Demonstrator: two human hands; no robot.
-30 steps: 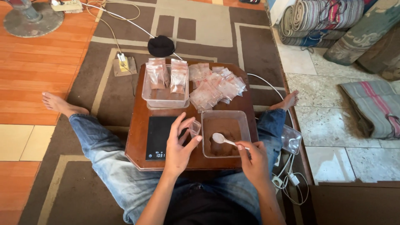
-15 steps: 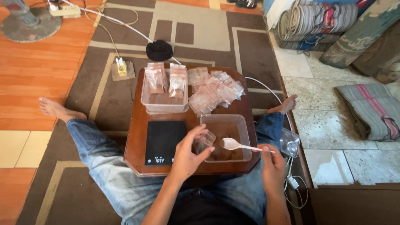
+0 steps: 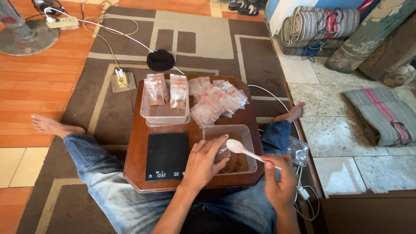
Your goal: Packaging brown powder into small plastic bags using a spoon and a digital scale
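Observation:
My left hand (image 3: 203,162) holds a small clear plastic bag (image 3: 222,152) over the near edge of a clear container of brown powder (image 3: 236,162). My right hand (image 3: 279,182) grips the handle of a white plastic spoon (image 3: 239,148), whose bowl sits just above the bag's mouth. A black digital scale (image 3: 167,156) lies left of the container on the low wooden table (image 3: 138,147).
A pile of empty small bags (image 3: 214,102) lies at the table's back. Another clear tub (image 3: 167,113) holds upright filled bags (image 3: 178,91). My legs in jeans flank the table. A clear lid (image 3: 299,150), cables, a fan base (image 3: 26,37) and rolled mats (image 3: 320,26) surround it.
The spoon has lifted out of the powder container and moved left to the bag's mouth. My left hand shifted the bag from over the scale's edge toward the container.

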